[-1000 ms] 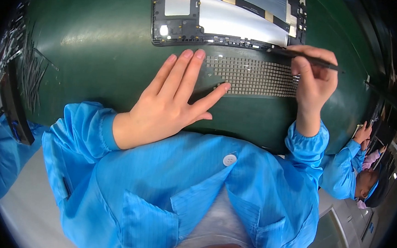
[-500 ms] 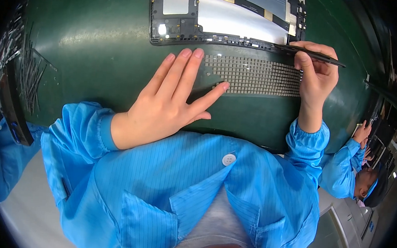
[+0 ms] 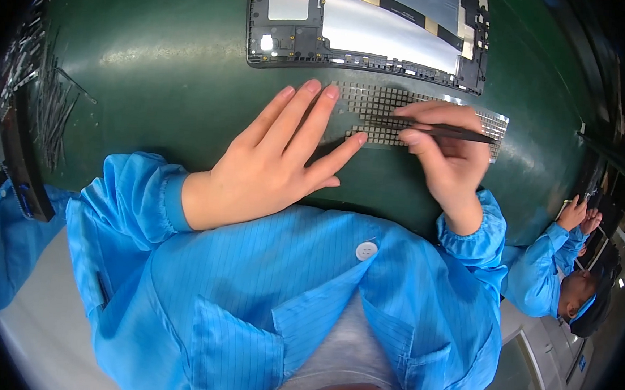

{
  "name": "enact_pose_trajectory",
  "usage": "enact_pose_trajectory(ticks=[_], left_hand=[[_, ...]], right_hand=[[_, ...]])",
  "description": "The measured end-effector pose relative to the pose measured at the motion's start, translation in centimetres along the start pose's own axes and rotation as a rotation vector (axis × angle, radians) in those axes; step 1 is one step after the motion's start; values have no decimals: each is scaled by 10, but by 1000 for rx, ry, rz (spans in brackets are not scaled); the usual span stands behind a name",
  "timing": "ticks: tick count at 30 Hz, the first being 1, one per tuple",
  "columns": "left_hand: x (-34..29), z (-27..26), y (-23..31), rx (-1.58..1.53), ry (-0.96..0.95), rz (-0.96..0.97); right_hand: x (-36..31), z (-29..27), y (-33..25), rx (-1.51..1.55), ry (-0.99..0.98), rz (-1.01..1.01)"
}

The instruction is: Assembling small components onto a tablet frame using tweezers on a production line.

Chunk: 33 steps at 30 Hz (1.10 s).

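Note:
Black tweezers (image 3: pixel 451 132) are pinched in my right hand (image 3: pixel 455 150), their tips pointing left over a clear sheet (image 3: pixel 500 128) covered with rows of small grey square pads (image 3: pixel 384 98). Some pads lie hidden under that hand. My left hand (image 3: pixel 272 149) rests flat with fingers spread, its fingertips at the sheet's left end, where part of the sheet carries no pads. Just beyond the sheet lies a black device frame (image 3: pixel 286 48) with a silvery panel (image 3: pixel 389 34) and a dark ribbon strip across it. Whether the tweezer tips grip a pad is too small to tell.
A pile of thin dark strips (image 3: pixel 53 119) lies at the left of the green table (image 3: pixel 167 98), beside a dark bar-shaped object (image 3: pixel 28 168) near the edge. At the far right, a co-worker in a blue sleeve (image 3: pixel 540 262) holds both hands over another work area.
My right hand has brought the tweezers from the frame's lower edge down and left onto the pad sheet. My left hand keeps its place at the sheet.

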<state>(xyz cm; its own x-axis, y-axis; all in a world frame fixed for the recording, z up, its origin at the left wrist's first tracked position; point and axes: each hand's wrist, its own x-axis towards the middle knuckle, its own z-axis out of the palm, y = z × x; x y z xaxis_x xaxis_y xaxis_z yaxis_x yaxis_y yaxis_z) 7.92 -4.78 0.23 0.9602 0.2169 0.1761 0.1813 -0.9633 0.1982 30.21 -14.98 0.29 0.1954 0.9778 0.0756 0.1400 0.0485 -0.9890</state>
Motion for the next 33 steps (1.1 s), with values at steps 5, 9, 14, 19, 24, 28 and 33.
enact_pose_trajectory(ticks=[5,9,14,19,24,28,33], left_hand=[[-2,0,0,3,-4,1],[-4,1,-1,1,-8,1],[-5,2,-1,2,-10,1],[-3,2,-1,1,-13,1],[-6,4,-1,5,-10,-20],[-6,2,-2,-8,-8,-7],[-7,3,-1,-2,-4,-15]], right_hand=[[0,9,-2,37,39,127],[2,11,-3,12,56,154],[1,13,-6,-68,61,155],[-1,9,5,-191,13,-180],[11,-32,1,-109,245,-100],[20,-76,14,-41,255,-142],[25,-79,19,-120,197,-120]])
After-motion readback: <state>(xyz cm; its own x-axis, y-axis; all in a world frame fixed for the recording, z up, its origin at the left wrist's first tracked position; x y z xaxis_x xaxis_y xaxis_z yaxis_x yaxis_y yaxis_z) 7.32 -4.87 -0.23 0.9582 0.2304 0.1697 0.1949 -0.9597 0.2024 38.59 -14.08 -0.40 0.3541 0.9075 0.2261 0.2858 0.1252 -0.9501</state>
